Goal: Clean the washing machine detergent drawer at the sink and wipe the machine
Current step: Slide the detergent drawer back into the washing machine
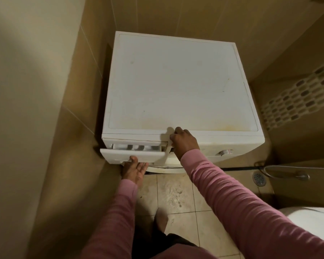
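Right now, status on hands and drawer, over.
Left hand under detergent drawer front, fingers in its pull; drawer partly out. Right hand grips washing machine top edge beside it. Nothing seen blocking drawer.

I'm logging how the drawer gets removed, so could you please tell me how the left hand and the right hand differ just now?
The left hand faces palm up, while the right hand shows its back. The left hand pinches the drawer front from below; the right hand grips the top edge of the washing machine beside it. The left hand sits lower than the right hand. Both come from pink sleeves.
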